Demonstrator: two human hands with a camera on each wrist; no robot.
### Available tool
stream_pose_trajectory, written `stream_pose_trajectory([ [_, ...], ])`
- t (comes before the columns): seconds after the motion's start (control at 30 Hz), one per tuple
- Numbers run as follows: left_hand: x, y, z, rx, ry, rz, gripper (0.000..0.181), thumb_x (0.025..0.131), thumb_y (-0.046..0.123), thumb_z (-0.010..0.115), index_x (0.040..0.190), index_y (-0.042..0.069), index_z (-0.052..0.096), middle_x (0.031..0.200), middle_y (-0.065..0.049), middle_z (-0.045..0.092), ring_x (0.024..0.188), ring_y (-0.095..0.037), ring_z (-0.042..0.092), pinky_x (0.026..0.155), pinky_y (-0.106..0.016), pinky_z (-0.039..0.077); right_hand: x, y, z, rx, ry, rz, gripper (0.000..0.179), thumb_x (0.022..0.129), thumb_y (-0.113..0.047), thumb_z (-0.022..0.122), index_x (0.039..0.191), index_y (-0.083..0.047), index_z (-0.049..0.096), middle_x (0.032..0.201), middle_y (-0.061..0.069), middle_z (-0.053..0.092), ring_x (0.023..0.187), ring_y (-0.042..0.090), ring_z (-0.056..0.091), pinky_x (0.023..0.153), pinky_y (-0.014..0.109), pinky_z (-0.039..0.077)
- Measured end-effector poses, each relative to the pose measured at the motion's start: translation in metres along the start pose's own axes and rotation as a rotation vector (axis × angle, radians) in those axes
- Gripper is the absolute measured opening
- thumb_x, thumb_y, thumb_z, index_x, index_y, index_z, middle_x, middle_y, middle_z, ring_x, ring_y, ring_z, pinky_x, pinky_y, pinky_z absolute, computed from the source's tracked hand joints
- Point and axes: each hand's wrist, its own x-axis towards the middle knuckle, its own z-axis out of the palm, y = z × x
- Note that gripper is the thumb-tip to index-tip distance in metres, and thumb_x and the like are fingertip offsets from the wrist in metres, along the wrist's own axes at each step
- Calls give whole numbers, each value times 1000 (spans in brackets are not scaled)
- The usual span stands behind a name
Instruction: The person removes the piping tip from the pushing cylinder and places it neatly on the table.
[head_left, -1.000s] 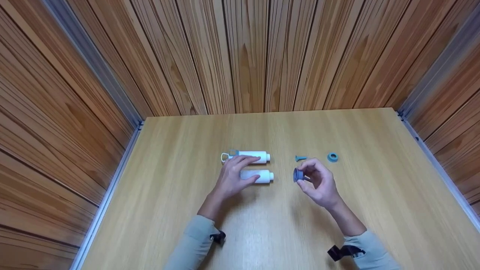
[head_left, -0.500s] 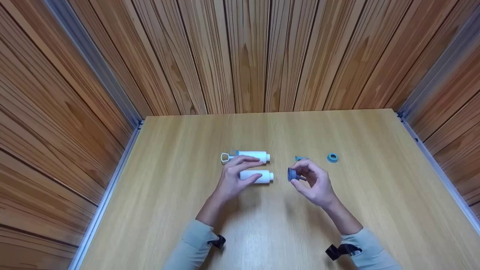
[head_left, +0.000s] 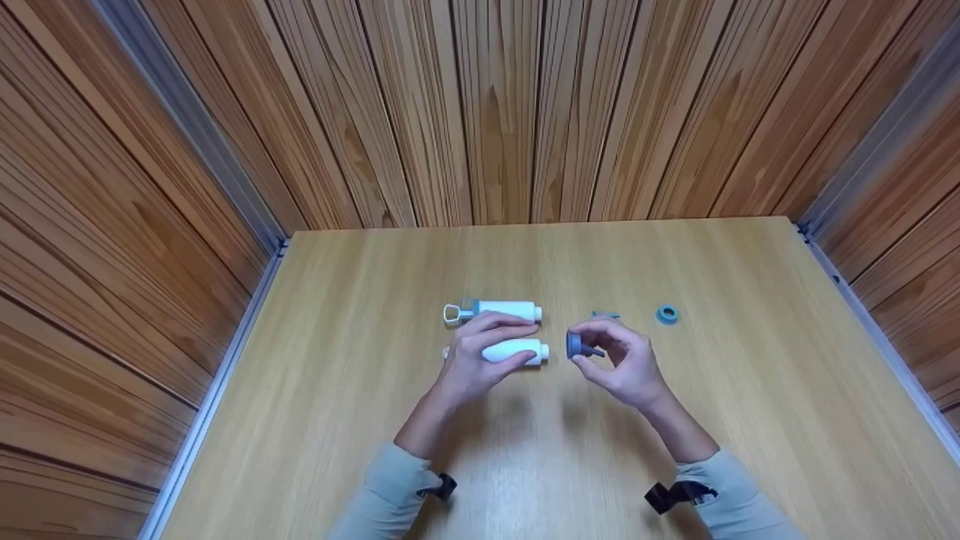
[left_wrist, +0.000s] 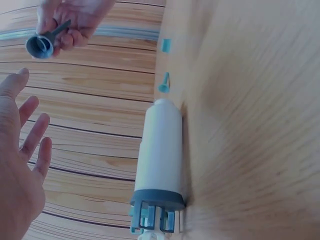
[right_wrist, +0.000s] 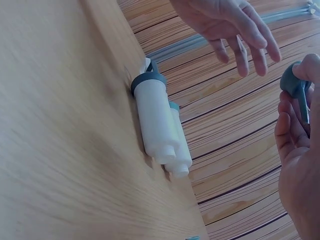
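Observation:
My right hand [head_left: 626, 367] pinches a small blue-grey funnel-shaped piece [head_left: 574, 346] between thumb and fingers, its wide mouth turned left and its thin stem toward the palm. In the left wrist view the funnel-shaped piece [left_wrist: 40, 46] shows a round hollow opening. My left hand [head_left: 480, 367] hovers above two white plastic cylinders, fingers spread and holding nothing. The nearer cylinder [head_left: 517, 348] lies on its side, partly covered by that hand in the head view. Behind it lies the farther cylinder [head_left: 510, 309], its narrow neck to the right and a pale looped handle at its left end.
A small teal cone-like piece [head_left: 606, 314] lies behind my right hand, mostly hidden by it in the head view. Farther right sits a teal ring [head_left: 667, 314]. Wood-panelled walls with metal edge strips enclose the tabletop [head_left: 360, 300] at the back and sides.
My right hand has moved left with the funnel-shaped piece, nearer to the cylinders' necks. My left hand has shifted slightly right. The cylinders and the teal ring have stayed in place.

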Motion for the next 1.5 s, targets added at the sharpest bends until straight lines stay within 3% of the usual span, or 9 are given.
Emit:
stream_pose_trajectory([
  [0.43,4,12,7,-39,10,79,34,95,11,91,127,5,85,130,-13,83,128,-32,76,112,-40,62,4,3,8,9,-16,-3,43,85,30,74,126,16,71,113,0,74,102,6,72,94,16,62],
  [0.73,4,12,11,-31,2,115,35,93,10,92,127,4,85,129,-14,83,126,-33,77,110,-38,64,3,6,12,30,-43,-14,44,85,31,74,127,16,71,115,3,75,104,6,72,96,17,62],
  [1.0,4,12,13,-38,-10,116,36,93,10,92,128,2,84,130,-19,83,126,-36,78,114,-41,63,5,4,15,37,-40,-12,44,85,31,75,126,15,72,115,2,77,103,6,72,97,17,63],
  [1.23,4,13,15,-22,-12,105,33,95,13,91,127,5,85,127,-13,85,122,-30,81,107,-36,66,6,2,17,52,-41,-9,43,84,30,76,124,15,74,113,4,78,102,6,72,94,17,63],
  [1.5,4,14,15,-25,-18,84,34,96,15,91,127,6,85,127,-12,85,122,-28,82,108,-34,65,5,0,18,38,-32,19,44,84,30,76,125,15,74,116,0,79,103,5,73,95,17,63],
])
